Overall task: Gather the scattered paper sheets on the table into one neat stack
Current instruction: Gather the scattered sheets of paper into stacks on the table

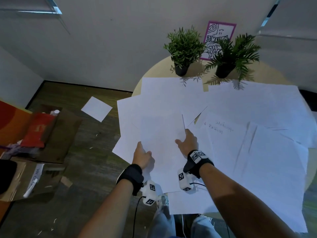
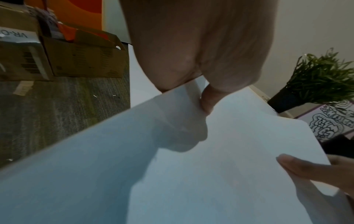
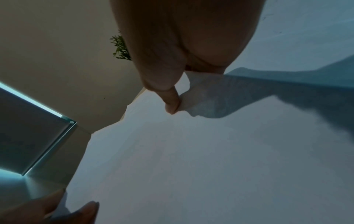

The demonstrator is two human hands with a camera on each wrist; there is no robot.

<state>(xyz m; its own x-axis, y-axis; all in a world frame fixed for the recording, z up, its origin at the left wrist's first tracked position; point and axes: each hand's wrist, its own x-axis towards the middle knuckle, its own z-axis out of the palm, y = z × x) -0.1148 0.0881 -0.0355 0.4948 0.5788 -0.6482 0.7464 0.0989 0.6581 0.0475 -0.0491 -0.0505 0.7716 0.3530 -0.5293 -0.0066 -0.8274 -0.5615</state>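
Several white paper sheets [image 1: 257,117] lie spread and overlapping across the round table [image 1: 154,69]. I hold a sheet [image 1: 161,134] lifted above the others near the table's left front. My left hand [image 1: 143,156] pinches its left edge, thumb on top [image 2: 207,100]. My right hand [image 1: 187,143] pinches its right edge, thumb pressed on the paper [image 3: 172,103]. One sheet [image 1: 223,133] to the right carries handwriting. Another sheet [image 1: 96,108] lies on the floor left of the table.
Two potted plants [image 1: 184,48] [image 1: 231,55] and a pink-framed picture [image 1: 218,36] stand at the table's far edge. Open cardboard boxes [image 1: 51,134] sit on the floor to the left. My legs [image 1: 180,225] show below the table's front edge.
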